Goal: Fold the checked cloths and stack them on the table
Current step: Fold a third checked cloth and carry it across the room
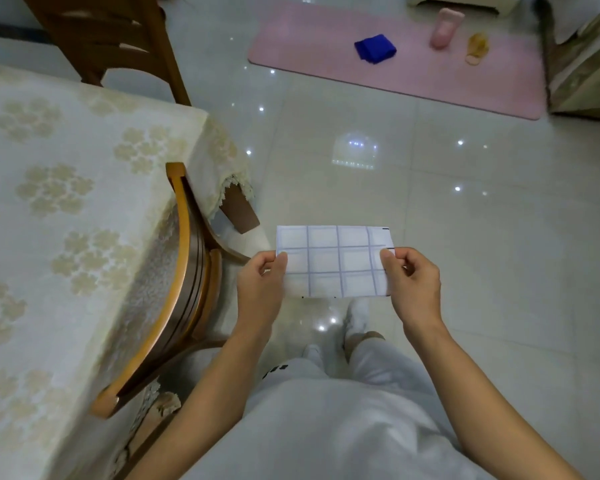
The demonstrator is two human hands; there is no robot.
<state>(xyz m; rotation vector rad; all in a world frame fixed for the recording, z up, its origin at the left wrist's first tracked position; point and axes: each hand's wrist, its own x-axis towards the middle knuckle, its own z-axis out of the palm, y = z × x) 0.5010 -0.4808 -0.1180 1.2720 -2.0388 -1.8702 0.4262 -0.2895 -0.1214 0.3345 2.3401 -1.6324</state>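
Small white cloth with a lilac-grey check grid [336, 263] held flat in the air over the tiled floor, long axis left-right. Left hand [258, 289] pinches its left edge, right hand [414, 285] pinches the right edge, both closed on fabric. Table under a cream floral tablecloth [66, 202] lies to the person's left, nearer the left hand; no stack visible there.
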